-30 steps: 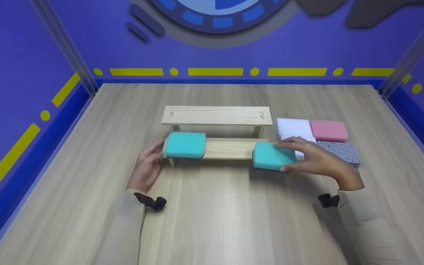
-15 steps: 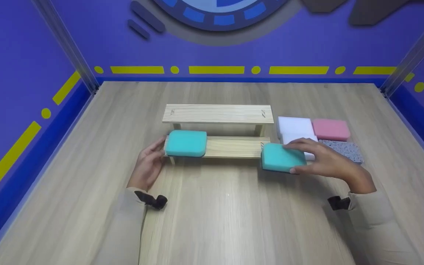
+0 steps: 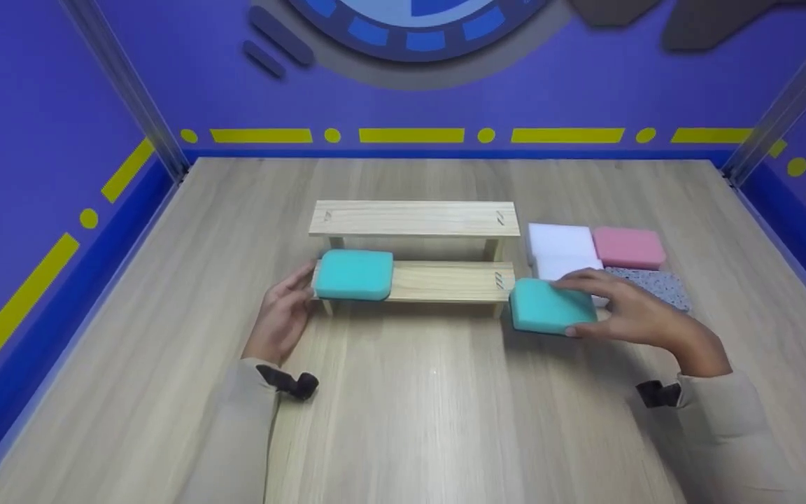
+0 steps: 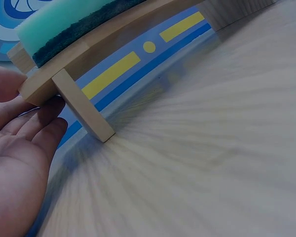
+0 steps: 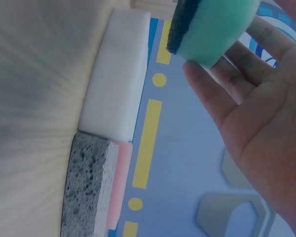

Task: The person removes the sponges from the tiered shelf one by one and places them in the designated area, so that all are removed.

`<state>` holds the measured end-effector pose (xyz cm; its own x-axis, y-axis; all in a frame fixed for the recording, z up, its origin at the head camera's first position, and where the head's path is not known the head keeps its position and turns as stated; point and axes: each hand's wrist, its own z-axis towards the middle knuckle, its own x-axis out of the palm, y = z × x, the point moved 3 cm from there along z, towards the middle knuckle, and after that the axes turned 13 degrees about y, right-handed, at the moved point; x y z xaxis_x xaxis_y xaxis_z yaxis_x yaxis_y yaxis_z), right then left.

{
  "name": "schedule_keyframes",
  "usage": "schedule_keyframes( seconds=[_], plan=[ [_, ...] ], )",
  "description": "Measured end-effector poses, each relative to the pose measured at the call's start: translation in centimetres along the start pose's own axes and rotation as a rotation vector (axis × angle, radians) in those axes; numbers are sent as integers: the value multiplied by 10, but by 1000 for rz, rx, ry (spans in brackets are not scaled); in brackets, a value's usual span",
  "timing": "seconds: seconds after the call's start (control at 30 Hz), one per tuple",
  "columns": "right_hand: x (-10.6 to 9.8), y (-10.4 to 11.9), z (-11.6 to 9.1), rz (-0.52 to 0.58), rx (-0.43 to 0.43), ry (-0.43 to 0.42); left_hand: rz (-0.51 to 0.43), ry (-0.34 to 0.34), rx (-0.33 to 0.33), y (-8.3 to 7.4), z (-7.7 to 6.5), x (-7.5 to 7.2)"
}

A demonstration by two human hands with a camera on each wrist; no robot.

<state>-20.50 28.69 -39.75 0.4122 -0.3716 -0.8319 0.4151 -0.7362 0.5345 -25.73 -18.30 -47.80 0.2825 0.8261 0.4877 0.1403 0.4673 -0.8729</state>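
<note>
My right hand (image 3: 623,308) pinches a teal sponge (image 3: 550,308) by its right end, thumb at the near side and fingers at the far side. That sponge is held up off the table, just past the right end of a two-step wooden rack (image 3: 445,281); its dark scouring layer (image 5: 182,24) shows in the right wrist view. Another teal sponge (image 3: 354,274) lies on the left end of the rack's lower step, dark side down. My left hand (image 3: 280,315) grips that step's left end, thumb above and fingers (image 4: 52,113) beneath the board, beside the leg (image 4: 84,106).
Right of the rack sit white sponges (image 3: 560,241), a pink sponge (image 3: 629,247) and a speckled grey sponge (image 3: 655,285), packed close together. The wood-grain table (image 3: 403,420) meets blue panels (image 3: 417,105) at the back and sides. The rack's upper step (image 3: 413,218) bears nothing.
My right hand has carried its teal sponge to the right and slightly nearer, from over the lower step's right end to beyond it. The left hand and the rack stay put.
</note>
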Motion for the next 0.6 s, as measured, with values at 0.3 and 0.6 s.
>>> schedule_keyframes(
  seconds=[0.3, 0.6],
  plan=[
    [1, -9, -8, 41, 17, 2, 0, 0, 23, 2, 0, -1],
    [2, -17, -16, -5, 33, 4, -6, 10, 43, 2, 2, -1]
  ],
)
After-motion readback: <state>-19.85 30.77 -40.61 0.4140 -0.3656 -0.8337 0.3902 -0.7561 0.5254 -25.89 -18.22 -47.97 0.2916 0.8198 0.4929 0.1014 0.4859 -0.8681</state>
